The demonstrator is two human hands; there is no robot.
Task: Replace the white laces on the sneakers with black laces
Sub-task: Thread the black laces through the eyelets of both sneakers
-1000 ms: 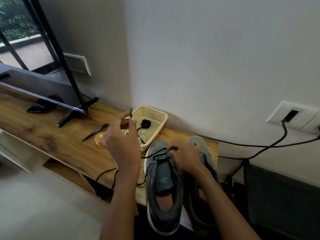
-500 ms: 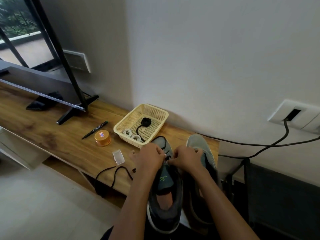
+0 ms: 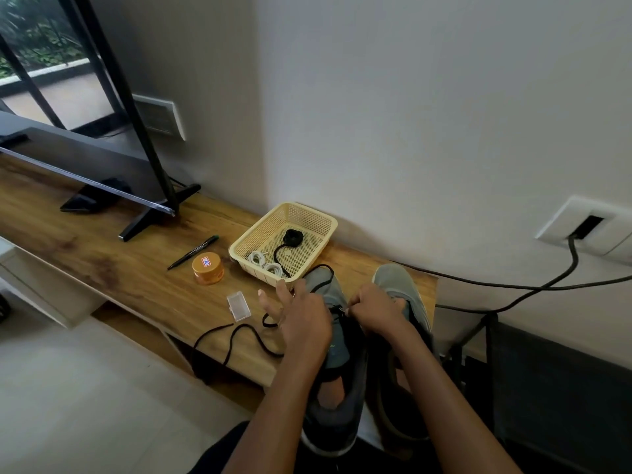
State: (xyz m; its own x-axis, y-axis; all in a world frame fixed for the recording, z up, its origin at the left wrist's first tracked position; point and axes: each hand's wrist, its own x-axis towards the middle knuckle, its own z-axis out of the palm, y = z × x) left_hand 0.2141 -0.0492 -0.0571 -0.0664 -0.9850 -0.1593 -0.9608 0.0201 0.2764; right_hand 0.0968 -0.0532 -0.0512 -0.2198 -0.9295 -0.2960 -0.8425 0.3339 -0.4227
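Wood shelf [image 3: 102, 268] carries everything I see. A TV [image 3: 85, 159] stands at its far L end, well away from the fingers. At the near R end are two grey sneakers, toes to the wall. The left sneaker [image 3: 345, 415] lies under both hands, and the right sneaker [image 3: 400, 282] is just R of the R knuckles. A cream basket [image 3: 246, 241] sits just beyond the L fingertips. It holds coiled white laces [image 3: 273, 269] and a black coil [image 3: 293, 237] further back.

L hand [image 3: 301, 319] is palm down over the left sneaker's eyelets, forearm coming straight up from me. Its fingers [image 3: 262, 295] are splayed, with at least two straight and pointing at the basket. The thumb is hidden, so I can't tell if it grips anything. R hand [image 3: 376, 309] is knuckles up with fingers [image 3: 357, 304] curled tight, pinching the black lace [image 3: 263, 345] at the eyelet row, right by the L hand.

From there the lace loops over the toe ahead of the L fingers. It also trails L of the L wrist across the shelf and off the near edge.

Orange tin [image 3: 207, 268], pen [image 3: 193, 252] and small clear box [image 3: 238, 305] all lie L of the L fingertips, the box nearest. The tin lid has a red/blue label I can't read. The tongue logo is too small to read too.
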